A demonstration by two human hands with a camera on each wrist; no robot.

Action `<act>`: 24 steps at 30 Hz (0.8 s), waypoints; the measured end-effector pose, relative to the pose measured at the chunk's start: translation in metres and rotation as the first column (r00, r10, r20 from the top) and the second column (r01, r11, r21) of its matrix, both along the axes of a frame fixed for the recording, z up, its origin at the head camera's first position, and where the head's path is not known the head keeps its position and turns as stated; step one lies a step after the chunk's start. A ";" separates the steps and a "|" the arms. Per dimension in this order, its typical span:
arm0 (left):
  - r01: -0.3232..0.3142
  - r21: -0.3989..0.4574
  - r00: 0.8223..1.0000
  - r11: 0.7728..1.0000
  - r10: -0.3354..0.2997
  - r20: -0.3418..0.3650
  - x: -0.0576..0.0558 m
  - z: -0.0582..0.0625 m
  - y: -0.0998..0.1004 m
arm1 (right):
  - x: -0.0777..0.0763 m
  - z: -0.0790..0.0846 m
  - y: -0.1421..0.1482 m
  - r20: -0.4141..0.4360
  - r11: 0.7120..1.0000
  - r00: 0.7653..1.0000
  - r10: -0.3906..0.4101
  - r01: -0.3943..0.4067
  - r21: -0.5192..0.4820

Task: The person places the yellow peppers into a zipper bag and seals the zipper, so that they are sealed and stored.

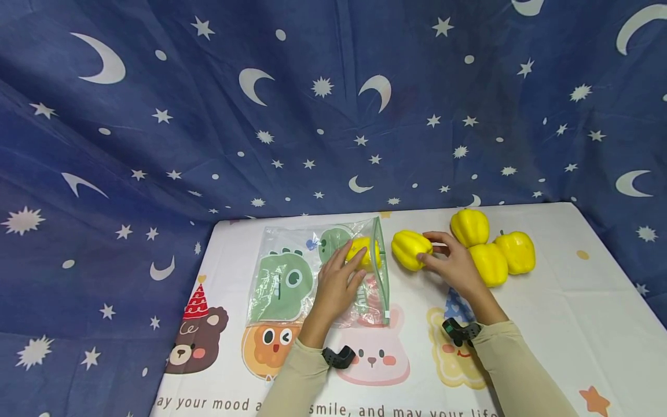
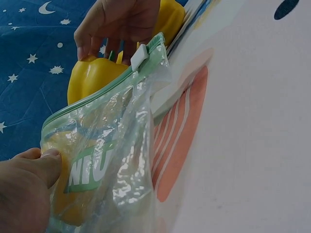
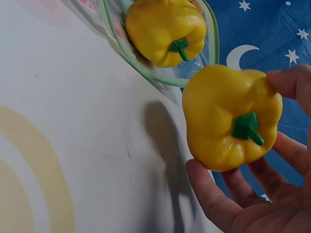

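My right hand holds a yellow bell pepper between thumb and fingers, just right of the bag's mouth. Its green stem faces back toward the palm in the right wrist view. A clear zip bag with a green zip edge and white slider lies with its mouth open to the right. Another yellow bell pepper sits inside, near that mouth. My left hand grips the bag around this inner pepper, the thumb against the plastic.
Three more yellow bell peppers stand clustered to the right of my right hand. A white cloth with cartoon prints covers the table. Behind it hangs a dark blue curtain with moons and stars.
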State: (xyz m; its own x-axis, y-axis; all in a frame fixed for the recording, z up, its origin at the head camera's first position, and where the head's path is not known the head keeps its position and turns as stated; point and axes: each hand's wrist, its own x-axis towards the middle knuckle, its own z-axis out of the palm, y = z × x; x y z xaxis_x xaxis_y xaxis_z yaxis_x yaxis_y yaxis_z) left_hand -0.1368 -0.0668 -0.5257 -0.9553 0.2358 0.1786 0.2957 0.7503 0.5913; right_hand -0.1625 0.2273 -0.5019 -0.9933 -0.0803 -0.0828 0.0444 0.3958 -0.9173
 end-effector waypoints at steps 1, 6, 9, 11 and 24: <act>0.000 0.000 1.000 1.000 0.000 -0.003 0.000 0.000 0.000 | 0.001 0.000 0.001 0.009 1.000 1.000 0.015 -0.014 -0.025; 0.000 -0.004 1.000 1.000 0.000 -0.005 0.000 -0.001 -0.001 | 0.003 -0.003 0.003 0.039 0.997 0.997 0.067 -0.065 -0.051; 0.001 -0.005 1.000 1.000 -0.001 -0.001 0.000 -0.002 -0.001 | 0.004 -0.003 0.004 0.058 0.996 0.994 0.087 -0.086 -0.032; 0.001 -0.004 1.000 1.000 -0.001 0.000 0.000 -0.002 -0.001 | 0.005 -0.003 0.004 0.069 0.995 0.993 0.100 -0.099 -0.023; 0.007 -0.006 1.000 1.000 -0.007 -0.013 -0.001 -0.003 -0.001 | 0.011 -0.010 0.005 0.053 0.978 0.977 0.209 -0.209 0.000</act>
